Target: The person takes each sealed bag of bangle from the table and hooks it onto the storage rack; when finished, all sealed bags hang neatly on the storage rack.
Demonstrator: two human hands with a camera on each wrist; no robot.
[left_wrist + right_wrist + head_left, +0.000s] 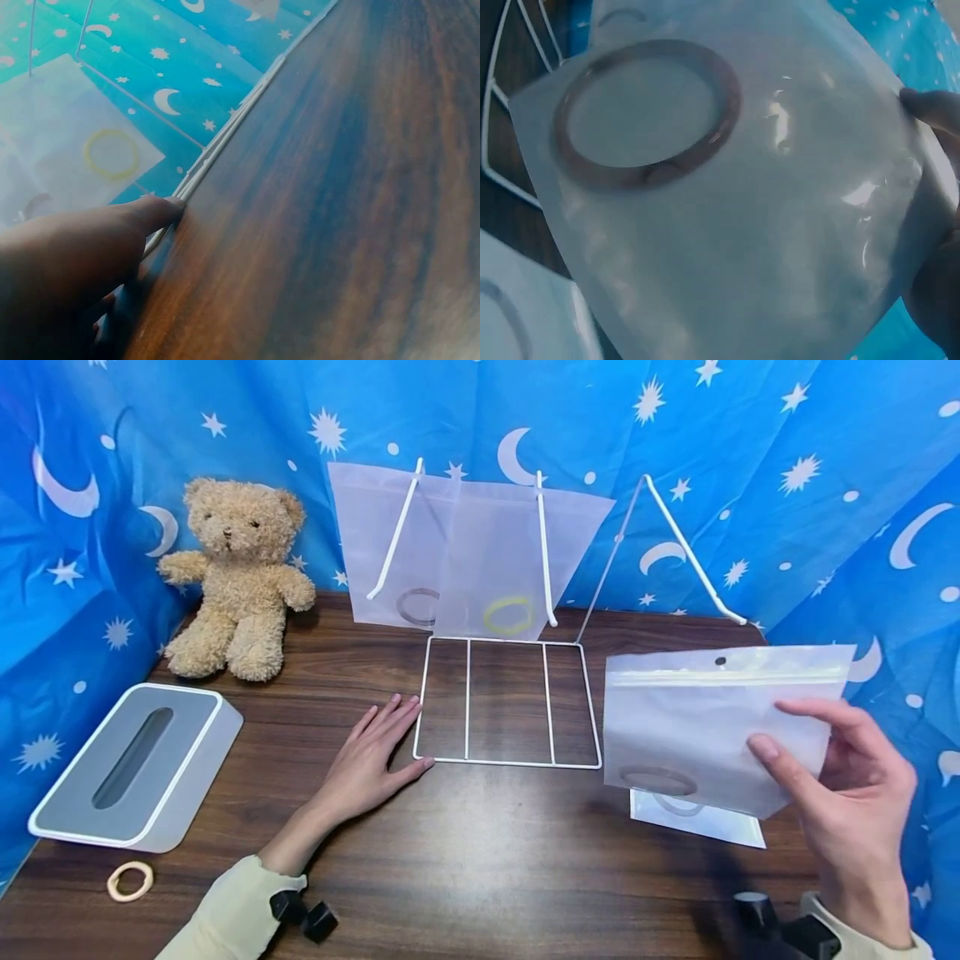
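A white wire display rack (pixel 508 763) stands on the wooden table, with three prongs slanting up from its back. My left hand (pixel 367 768) lies with fingers spread at the base's left front corner; in the left wrist view its thumb (pixel 161 212) touches the wire. Between thumb and fingers, my right hand (pixel 862 777) pinches the right side of a frosted zip bag (pixel 690 718), held above the table right of the rack. A brownish bangle-like ring (pixel 731 94) shows through it. Two similar bags, one with a brownish ring and another with a yellow ring (pixel 510 616), hang on the left and middle prongs.
Below the held bag, another frosted bag (pixel 731 832) with a ring lies on the table. A teddy bear (pixel 236 577) sits at the back left, behind a grey-topped tissue box (pixel 75 793). A beige ring (pixel 112 887) lies near the box. Blue star-patterned cloth (pixel 712 435) surrounds the table.
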